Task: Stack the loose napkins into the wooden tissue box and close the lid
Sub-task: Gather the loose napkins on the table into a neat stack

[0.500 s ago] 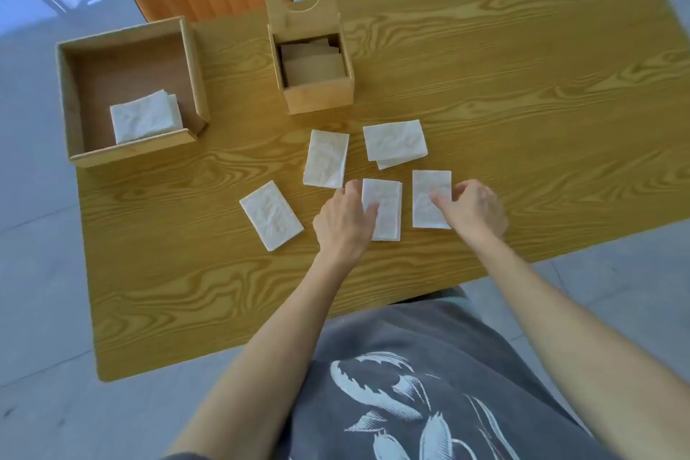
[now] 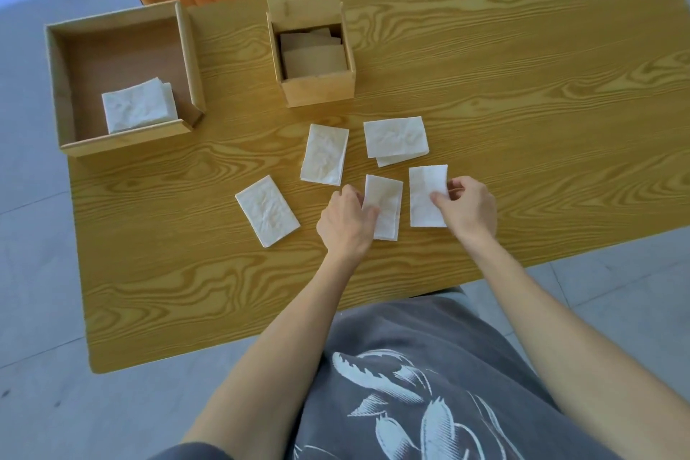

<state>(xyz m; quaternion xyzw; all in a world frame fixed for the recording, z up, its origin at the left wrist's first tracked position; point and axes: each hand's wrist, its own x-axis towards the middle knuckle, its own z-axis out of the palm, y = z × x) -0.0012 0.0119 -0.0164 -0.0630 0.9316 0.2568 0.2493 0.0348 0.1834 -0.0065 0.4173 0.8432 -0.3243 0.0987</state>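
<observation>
Tabletop (image 2: 485, 86) unchanged; both hands' fingers (image 2: 438, 198) now pinch napkin edges.

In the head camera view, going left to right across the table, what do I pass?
Open wooden tray holding napkins → slanted loose napkin → left hand pinching a napkin → right hand pinching another napkin.
</observation>
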